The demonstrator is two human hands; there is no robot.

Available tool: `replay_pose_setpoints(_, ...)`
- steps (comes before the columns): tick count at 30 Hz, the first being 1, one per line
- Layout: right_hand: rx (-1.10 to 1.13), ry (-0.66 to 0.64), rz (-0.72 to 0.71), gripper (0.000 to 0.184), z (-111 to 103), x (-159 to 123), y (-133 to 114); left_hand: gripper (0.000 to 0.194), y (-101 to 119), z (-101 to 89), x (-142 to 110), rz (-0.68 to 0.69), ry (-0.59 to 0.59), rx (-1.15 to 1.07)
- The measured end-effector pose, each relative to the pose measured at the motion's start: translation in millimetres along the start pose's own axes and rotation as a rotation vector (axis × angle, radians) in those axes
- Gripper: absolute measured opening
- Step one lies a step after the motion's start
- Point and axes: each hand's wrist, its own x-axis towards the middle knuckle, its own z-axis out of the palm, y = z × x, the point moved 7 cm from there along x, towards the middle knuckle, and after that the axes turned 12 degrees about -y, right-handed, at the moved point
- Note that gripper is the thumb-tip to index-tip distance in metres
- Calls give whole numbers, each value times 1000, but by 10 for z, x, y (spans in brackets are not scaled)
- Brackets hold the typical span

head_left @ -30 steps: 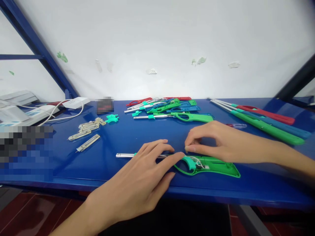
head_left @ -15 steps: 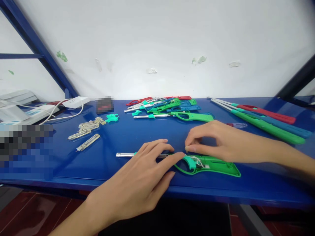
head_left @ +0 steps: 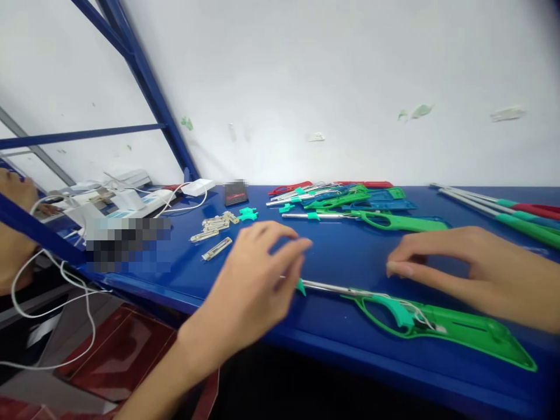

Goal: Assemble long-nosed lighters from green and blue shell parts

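Note:
Near the table's front edge lies an opened green utility lighter [head_left: 475, 326], its half-shell showing a teal trigger [head_left: 396, 309], white wires [head_left: 417, 312] and a thin metal rod [head_left: 332, 287]. My left hand [head_left: 251, 280] hovers around the rod's left end, its index finger stretched out and apart from the thumb, and hides the tip. Above the green handle is my right hand [head_left: 459, 274], with thumb and index fingertips brought together; whatever may be between them is too small to make out. Small clear-cream plastic parts [head_left: 216, 249] lie left of my left hand, with teal pieces [head_left: 248, 214] behind them.
At the back sits a pile of opened lighters [head_left: 341, 195] in red, green and blue. Closed long lighters [head_left: 503, 213] lie at the right. A dark box [head_left: 236, 193], a white adapter [head_left: 199, 187] and cables stand left. Another person's hand [head_left: 17, 221] shows at far left.
The view has swung left, so the table's contents sit farther right. My left hand has come away from the lighter's trigger area toward the rod's tip. My right hand keeps its pinched shape.

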Motion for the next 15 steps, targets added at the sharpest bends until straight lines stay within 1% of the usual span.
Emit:
replay_pose_setpoints(2, -8, 13, 20, 38, 5, -8, 50, 28, -361, -173, -91, -175, 27, 133)
replay_pose_setpoints(4, -34, 31, 39, 39, -8, -16, 75, 32, -745, -289, -199, -362, -10, 229)
replay_pose_setpoints(5, -51, 43, 46, 40, -21, -19, 81, 34, -897, -330, -247, -412, -24, 244)
replay_pose_setpoints(7, -79, 75, 55, 41, -54, -21, 85, 40, -1119, -373, -327, -473, -48, 257)
replay_pose_setpoints(10, -99, 100, 68, 42, -86, -18, 93, 45, -1287, -324, -417, -543, -139, 245)
replay_pose_setpoints(13, -118, 115, 75, 43, -99, -20, 94, 43, -1341, -236, -497, -611, -233, 221)
replay_pose_setpoints(15, -137, 123, 81, 44, -98, -25, 89, 38, -1365, -185, -542, -654, -278, 200)
